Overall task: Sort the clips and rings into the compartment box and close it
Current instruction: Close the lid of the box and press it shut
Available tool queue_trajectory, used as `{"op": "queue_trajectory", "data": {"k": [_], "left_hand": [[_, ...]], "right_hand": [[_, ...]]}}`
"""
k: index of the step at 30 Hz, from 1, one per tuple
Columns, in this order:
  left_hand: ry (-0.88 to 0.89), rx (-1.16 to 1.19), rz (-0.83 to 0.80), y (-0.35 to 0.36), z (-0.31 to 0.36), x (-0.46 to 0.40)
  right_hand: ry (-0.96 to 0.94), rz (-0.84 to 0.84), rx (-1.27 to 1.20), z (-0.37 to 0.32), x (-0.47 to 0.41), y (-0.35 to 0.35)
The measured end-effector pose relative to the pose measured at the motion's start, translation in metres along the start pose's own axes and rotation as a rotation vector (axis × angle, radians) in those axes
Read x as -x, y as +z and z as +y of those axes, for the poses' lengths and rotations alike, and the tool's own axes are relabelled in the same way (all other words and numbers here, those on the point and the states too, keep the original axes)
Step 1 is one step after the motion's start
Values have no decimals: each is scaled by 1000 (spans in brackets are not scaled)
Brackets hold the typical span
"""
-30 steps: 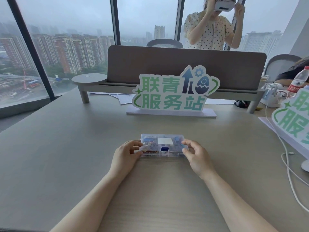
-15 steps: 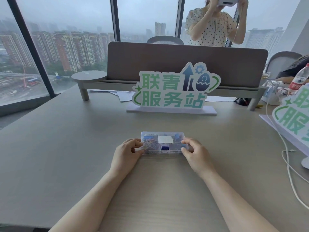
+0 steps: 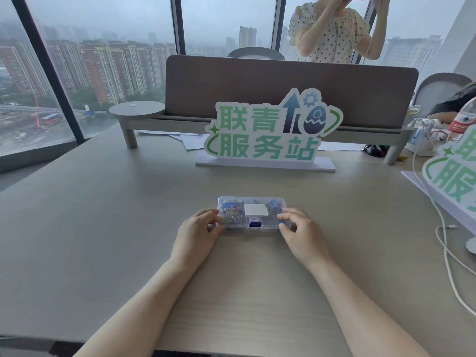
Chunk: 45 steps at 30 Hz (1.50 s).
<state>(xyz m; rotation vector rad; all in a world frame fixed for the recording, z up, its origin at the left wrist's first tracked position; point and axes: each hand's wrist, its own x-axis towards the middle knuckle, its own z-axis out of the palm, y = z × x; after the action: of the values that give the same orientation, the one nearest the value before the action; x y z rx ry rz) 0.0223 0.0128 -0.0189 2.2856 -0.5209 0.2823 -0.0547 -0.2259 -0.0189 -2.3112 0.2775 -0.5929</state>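
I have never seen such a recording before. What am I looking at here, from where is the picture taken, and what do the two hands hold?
There is no machine here. A person wears a wide-angle camera on the head, so you look forward and down along their two bare arms. The left hand and the right hand grip the two short ends of a small clear compartment box, which lies on a pale wooden table. Its lid seems down, with a white label on top. Through the plastic you see coloured paper clips on the left and a blue item near the middle. Behind stands a green and white sign, and a white cable trails on the right. Another person stands beyond the desk divider.
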Motion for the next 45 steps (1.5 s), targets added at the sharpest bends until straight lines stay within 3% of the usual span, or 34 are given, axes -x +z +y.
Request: {"op": "queue_trajectory", "data": {"k": [8,19,28,39,45], "left_hand": [[88,-101,23,4,0,2],[411,-143,47,14,6,-2],[413,-148,42,17,6,-5],[256,-359,93,25,33,5],[286,-469,98,29,40,3]], "right_hand": [[-123,23,222,0,0,5],[-157,61,141,-12,-7,16],[-181,71,191,-12,-4,18],[-239,90,278,-10,-4,22],[-258,114,308,-9,-5,25]]}}
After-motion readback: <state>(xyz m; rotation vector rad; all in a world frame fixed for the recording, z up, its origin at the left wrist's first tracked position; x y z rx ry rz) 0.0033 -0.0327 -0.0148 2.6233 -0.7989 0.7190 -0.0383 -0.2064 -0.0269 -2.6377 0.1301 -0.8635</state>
